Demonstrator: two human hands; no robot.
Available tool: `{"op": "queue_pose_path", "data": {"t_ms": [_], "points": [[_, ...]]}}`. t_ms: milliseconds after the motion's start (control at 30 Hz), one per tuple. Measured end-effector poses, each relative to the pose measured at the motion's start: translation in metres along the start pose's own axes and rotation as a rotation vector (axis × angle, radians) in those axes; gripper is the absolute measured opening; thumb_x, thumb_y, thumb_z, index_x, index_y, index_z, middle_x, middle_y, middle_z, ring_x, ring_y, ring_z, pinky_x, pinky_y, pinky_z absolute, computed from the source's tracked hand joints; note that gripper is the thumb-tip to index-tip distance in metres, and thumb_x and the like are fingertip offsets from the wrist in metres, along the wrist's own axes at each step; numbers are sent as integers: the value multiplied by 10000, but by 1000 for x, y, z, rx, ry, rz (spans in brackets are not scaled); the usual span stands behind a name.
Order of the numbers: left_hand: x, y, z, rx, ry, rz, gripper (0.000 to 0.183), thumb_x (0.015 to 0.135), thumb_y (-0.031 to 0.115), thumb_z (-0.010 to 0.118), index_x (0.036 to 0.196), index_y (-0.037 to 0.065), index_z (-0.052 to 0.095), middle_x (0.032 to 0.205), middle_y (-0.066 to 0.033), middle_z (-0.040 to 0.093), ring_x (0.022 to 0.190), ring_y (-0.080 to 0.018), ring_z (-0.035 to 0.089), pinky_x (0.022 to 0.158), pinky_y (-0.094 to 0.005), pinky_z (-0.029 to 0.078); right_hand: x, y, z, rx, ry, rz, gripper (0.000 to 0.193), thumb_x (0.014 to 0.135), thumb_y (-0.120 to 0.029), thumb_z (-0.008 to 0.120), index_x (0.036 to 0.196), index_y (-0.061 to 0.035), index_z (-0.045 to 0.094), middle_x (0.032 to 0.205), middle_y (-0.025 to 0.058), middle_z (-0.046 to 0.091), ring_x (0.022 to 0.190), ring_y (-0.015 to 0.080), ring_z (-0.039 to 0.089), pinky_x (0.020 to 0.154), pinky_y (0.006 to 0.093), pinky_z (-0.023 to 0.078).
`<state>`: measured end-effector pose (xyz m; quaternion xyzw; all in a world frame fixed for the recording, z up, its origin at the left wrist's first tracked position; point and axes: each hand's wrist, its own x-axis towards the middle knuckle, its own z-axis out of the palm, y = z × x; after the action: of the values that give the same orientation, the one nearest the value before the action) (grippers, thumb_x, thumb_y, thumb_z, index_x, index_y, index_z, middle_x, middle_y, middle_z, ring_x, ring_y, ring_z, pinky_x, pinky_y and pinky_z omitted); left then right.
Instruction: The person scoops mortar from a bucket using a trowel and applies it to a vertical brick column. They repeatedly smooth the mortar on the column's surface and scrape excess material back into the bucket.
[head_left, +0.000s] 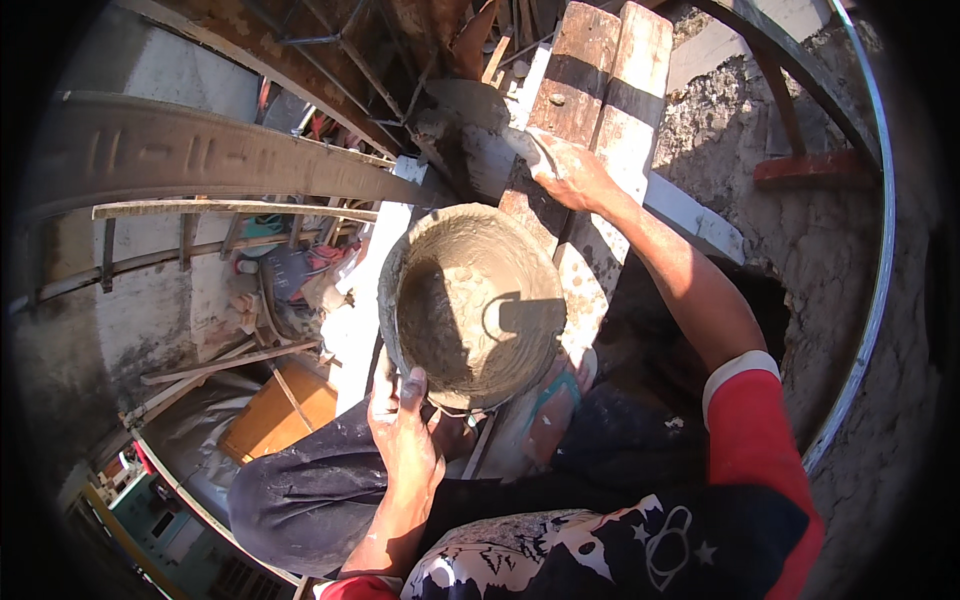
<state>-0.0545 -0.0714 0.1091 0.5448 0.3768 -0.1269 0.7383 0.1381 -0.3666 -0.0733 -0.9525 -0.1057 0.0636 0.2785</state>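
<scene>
A round bucket (pixel 390 300) caked in grey mortar sits on wooden planks in front of me. Wet mortar (pixel 465 330) lies inside it, partly in shadow. My left hand (pixel 408 430) is closed on the bucket's near rim, thumb uppermost. Beyond the bucket, my right hand (pixel 570 172) reaches over the planks with its fingers closed. They appear to grip a flat, mortar-caked tool (pixel 470 125), whose exact kind I cannot make out.
Two worn planks (pixel 625 95) run away from me. A rough cement surface (pixel 830 270) with a red block (pixel 815 170) lies to the right. A long metal strip (pixel 230 150) crosses at left, above wood scraps and an orange board (pixel 280 412). A dark hole (pixel 765 305) opens beside my right arm.
</scene>
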Motion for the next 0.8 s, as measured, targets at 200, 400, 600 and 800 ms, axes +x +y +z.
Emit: {"op": "queue_pose_path", "data": {"t_ms": [200, 400, 600, 800], "points": [[9, -4, 4, 76, -74, 45, 570, 944, 85, 719, 1456, -14, 489, 962, 19, 605, 736, -12, 501, 577, -175, 396, -117, -8, -125, -70, 13, -151, 708, 814, -162, 714, 1452, -40, 431, 1297, 244, 596, 1101, 420, 631, 920, 474, 526], [14, 4, 11, 651, -152, 321, 520, 946, 124, 717, 1418, -14, 546, 806, 44, 544, 675, -17, 440, 575, -202, 366, -173, -90, -192, -311, -351, -5, 508, 806, -171, 711, 1299, -100, 609, 1093, 131, 655, 893, 314, 666, 740, 451, 554], [21, 4, 29, 738, -268, 228, 513, 954, 132, 704, 1422, -5, 545, 778, 49, 538, 660, -18, 433, 585, -210, 373, -170, -55, -21, -471, -2, -240, 316, 945, -242, 526, 1228, -149, 633, 1218, 94, 605, 1101, 321, 594, 916, 452, 496], [40, 5, -2, 515, -242, 251, 583, 925, 204, 713, 1432, -18, 531, 1085, -19, 546, 996, -121, 473, 906, -279, 358, -171, -95, -47, -310, -223, -315, 337, 977, -256, 492, 1249, -146, 658, 1273, 119, 600, 1121, 315, 600, 966, 453, 479]]}}
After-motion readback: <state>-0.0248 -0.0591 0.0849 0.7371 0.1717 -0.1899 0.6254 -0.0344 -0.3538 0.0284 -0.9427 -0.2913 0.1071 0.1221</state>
